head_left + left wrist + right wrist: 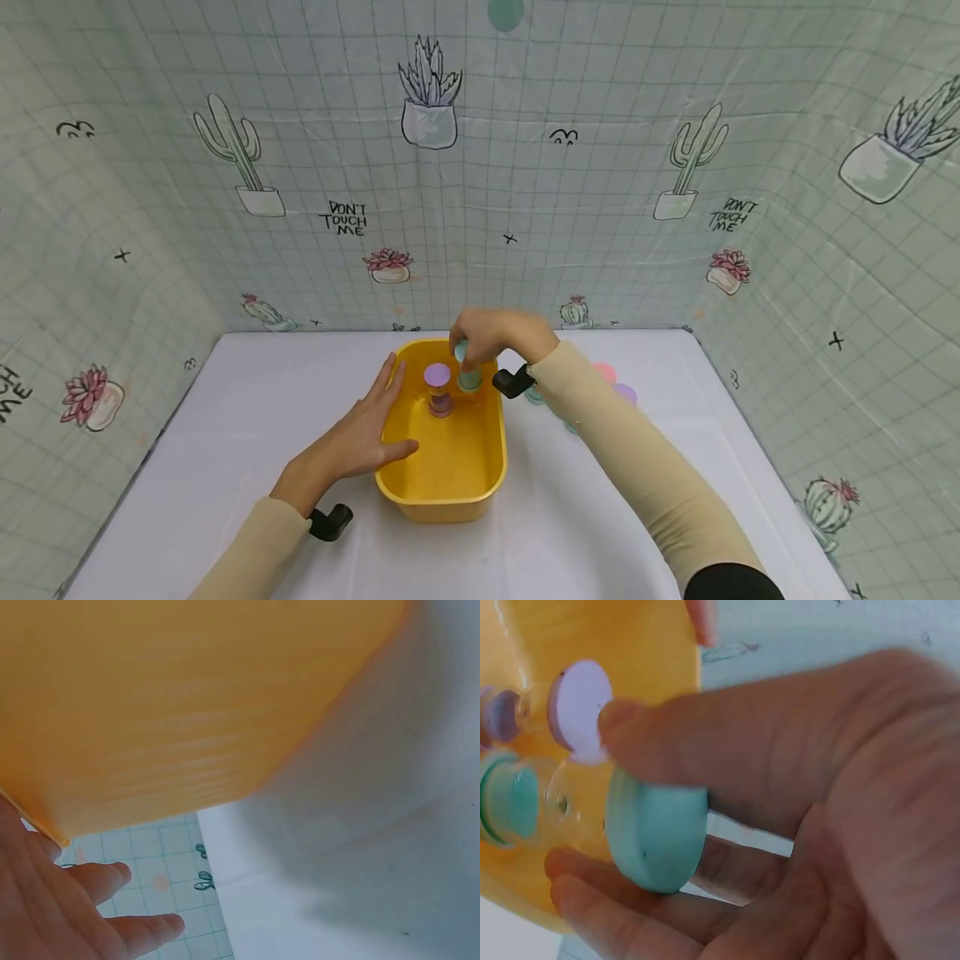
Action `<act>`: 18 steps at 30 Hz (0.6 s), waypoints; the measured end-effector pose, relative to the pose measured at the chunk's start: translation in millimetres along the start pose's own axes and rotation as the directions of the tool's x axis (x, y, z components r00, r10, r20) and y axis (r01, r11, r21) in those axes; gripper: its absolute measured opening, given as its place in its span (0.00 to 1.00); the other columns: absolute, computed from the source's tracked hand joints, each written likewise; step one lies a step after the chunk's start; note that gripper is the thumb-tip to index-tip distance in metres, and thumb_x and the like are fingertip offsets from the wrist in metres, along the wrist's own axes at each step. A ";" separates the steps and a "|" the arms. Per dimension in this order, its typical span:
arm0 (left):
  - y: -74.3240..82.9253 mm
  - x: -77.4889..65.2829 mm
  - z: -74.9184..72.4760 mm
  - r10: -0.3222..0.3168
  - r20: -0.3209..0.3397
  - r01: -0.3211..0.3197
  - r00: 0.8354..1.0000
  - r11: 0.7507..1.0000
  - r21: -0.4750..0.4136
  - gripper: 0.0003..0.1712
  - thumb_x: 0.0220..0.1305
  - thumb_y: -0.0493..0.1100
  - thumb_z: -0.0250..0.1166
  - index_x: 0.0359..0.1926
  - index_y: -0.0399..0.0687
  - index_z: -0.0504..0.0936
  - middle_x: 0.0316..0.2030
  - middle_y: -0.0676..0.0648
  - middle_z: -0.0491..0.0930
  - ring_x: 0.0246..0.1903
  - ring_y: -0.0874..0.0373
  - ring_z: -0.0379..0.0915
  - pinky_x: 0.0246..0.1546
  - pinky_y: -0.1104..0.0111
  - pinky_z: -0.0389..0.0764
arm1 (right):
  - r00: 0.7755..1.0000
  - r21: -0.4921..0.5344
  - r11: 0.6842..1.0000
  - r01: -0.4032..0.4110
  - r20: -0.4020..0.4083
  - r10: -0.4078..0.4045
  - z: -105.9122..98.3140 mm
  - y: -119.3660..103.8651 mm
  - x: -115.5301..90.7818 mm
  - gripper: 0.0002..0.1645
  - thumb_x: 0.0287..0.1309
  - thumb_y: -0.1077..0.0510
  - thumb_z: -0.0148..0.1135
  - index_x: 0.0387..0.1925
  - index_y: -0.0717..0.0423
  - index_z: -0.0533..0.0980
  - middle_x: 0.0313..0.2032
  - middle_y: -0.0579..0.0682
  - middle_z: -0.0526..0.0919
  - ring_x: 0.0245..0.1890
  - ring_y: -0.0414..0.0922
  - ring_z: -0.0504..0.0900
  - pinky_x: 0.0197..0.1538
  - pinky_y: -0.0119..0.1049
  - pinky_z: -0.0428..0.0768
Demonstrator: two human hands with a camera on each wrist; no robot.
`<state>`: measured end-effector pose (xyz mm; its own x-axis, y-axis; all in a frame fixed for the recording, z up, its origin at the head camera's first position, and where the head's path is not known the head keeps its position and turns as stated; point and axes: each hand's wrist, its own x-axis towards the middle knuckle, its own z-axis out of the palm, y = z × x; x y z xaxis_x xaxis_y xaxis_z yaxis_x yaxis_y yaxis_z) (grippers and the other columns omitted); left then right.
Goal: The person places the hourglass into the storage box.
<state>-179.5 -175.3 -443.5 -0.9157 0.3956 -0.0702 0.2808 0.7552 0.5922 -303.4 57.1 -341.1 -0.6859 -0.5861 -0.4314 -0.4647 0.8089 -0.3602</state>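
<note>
A yellow plastic bin (444, 510) stands mid-table. Over its far right corner, my right hand (491, 333) grips a mint-capped sand timer (660, 832) with a clear middle. Thumb and fingers sit around the upper cap in the right wrist view, while its lower mint end (469, 381) is inside the bin. Just left of it, a purple-capped sand timer (437, 375) stands upright in the bin. My left hand (363, 437) rests on the bin's left rim, fingers straight and spread, thumb reaching over the edge. The left wrist view shows the bin's outer wall (187, 712) beside those fingers.
Right of the bin, partly hidden behind my right forearm, are more pieces with pink (604, 372), lilac (626, 392) and mint (535, 396) ends. A white cloth (292, 383) covers the table. Patterned curtain (480, 183) encloses the back and sides.
</note>
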 end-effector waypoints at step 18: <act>0.7 -1.9 -1.4 0.015 0.011 -0.015 1.000 1.000 0.004 0.64 0.65 0.64 0.64 0.83 0.48 0.32 0.83 0.47 0.22 0.80 0.34 0.42 0.70 0.25 0.49 | 0.989 0.057 0.991 -0.120 0.089 0.115 36.1 -1.5 37.0 0.09 0.58 0.60 0.72 0.42 0.53 0.84 0.24 0.44 0.70 0.23 0.41 0.67 0.27 0.31 0.68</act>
<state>-178.0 -176.2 -441.8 -0.9084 0.4122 -0.0702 0.2953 0.7513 0.5902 -307.9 32.5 -386.3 -0.6822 -0.4909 -0.5418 -0.3458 0.8696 -0.3524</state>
